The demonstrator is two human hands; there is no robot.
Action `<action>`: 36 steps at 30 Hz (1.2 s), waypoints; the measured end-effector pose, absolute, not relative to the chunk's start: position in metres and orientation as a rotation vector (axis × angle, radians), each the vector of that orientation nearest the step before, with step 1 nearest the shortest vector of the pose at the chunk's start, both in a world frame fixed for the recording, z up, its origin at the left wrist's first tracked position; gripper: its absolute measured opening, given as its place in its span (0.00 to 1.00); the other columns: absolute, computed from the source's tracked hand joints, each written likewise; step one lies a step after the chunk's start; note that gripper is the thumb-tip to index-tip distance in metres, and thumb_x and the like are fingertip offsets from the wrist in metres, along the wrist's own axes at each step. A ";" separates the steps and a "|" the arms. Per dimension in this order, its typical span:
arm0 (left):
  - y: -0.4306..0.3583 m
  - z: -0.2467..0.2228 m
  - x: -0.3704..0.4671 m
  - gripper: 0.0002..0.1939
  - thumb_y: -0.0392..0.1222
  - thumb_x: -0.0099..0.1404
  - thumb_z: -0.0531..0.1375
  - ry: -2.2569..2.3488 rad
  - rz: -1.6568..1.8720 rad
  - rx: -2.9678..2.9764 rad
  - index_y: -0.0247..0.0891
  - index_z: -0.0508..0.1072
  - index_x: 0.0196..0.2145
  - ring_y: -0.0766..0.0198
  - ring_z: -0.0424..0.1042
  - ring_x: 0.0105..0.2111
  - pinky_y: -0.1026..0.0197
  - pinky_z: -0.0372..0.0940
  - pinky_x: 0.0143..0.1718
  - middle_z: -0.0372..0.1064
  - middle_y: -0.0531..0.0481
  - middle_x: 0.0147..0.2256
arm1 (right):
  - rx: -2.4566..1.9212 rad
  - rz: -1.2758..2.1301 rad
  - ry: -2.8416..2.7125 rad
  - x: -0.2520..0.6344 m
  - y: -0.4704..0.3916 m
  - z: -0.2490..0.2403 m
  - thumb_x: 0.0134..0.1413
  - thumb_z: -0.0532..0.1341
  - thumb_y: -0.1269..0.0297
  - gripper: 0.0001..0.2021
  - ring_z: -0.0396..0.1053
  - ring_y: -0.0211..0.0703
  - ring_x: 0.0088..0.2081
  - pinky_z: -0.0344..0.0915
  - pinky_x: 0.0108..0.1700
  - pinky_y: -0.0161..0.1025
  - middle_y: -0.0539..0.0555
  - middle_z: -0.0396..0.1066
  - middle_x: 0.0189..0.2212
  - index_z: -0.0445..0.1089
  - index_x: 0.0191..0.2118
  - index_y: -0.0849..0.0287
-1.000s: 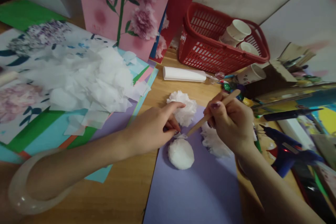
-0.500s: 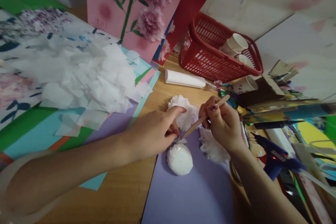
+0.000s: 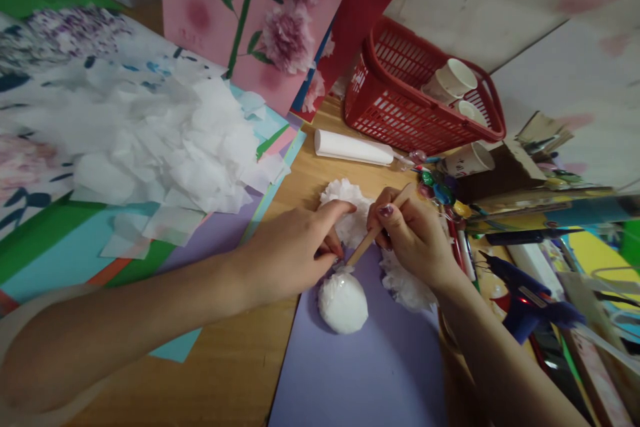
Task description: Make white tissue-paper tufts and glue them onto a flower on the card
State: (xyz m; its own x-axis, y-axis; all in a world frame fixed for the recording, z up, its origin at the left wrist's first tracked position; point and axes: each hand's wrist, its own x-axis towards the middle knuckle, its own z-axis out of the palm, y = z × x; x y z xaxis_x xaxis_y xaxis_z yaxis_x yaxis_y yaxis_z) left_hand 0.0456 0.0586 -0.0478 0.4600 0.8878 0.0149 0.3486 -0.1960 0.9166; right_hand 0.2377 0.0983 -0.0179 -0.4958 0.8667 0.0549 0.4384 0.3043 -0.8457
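Observation:
My right hand (image 3: 413,233) grips a thin wooden stick (image 3: 367,245), whose lower tip meets a small white scrap at the top edge of a round white piece (image 3: 343,303). This piece lies on a purple sheet (image 3: 370,373). Close to the stick's tip, my left hand (image 3: 305,247) has its thumb and fingertips pinched together; what they hold is too small to make out. Two ruffled white paper flowers, one (image 3: 345,197) behind my hands and another (image 3: 407,283) under my right wrist, are partly covered.
Loose white tissue pieces (image 3: 165,140) heap over coloured sheets at the left. A red basket (image 3: 400,97) with paper cups stands behind a white roll (image 3: 353,147). At the right lie a blue glue gun (image 3: 525,297) and assorted tools. A pink flower picture (image 3: 200,33) stands at the back.
My right hand has moved left and slightly down with the stick, bringing its tip to the round white piece's edge. My left hand has hardly moved.

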 end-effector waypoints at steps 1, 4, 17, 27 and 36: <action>0.059 -0.048 0.046 0.29 0.26 0.56 0.58 1.057 0.710 1.757 0.39 0.63 0.55 0.60 0.78 0.35 0.60 0.69 0.36 0.79 0.52 0.33 | -1.167 1.101 -2.073 0.237 0.098 -0.018 0.63 0.52 0.48 0.22 0.55 0.30 0.17 0.53 0.20 0.31 0.45 0.58 0.17 0.62 0.25 0.59; 0.059 -0.048 0.046 0.29 0.26 0.56 0.58 1.055 0.704 1.750 0.39 0.62 0.55 0.60 0.78 0.35 0.60 0.69 0.36 0.79 0.52 0.33 | -1.199 1.090 -2.054 0.237 0.099 -0.017 0.62 0.52 0.46 0.23 0.55 0.30 0.16 0.52 0.19 0.31 0.45 0.58 0.17 0.62 0.24 0.59; 0.061 -0.045 0.046 0.28 0.25 0.57 0.58 1.057 0.693 1.716 0.37 0.62 0.55 0.61 0.78 0.37 0.58 0.69 0.39 0.79 0.51 0.34 | -1.272 1.010 -2.014 0.234 0.101 -0.014 0.59 0.52 0.42 0.25 0.53 0.31 0.14 0.49 0.17 0.31 0.44 0.57 0.13 0.62 0.23 0.59; 0.061 -0.044 0.046 0.29 0.25 0.58 0.57 1.058 0.680 1.699 0.38 0.61 0.56 0.59 0.77 0.39 0.57 0.69 0.41 0.79 0.50 0.35 | -1.307 1.113 -2.071 0.235 0.101 -0.016 0.60 0.52 0.43 0.23 0.55 0.31 0.15 0.52 0.19 0.31 0.44 0.59 0.14 0.62 0.26 0.59; 0.061 -0.044 0.045 0.28 0.25 0.58 0.57 1.061 0.671 1.694 0.38 0.62 0.55 0.61 0.77 0.36 0.58 0.69 0.39 0.78 0.51 0.34 | -1.446 1.038 -1.919 0.236 0.104 -0.013 0.58 0.52 0.41 0.25 0.52 0.30 0.12 0.47 0.15 0.29 0.43 0.57 0.11 0.62 0.25 0.59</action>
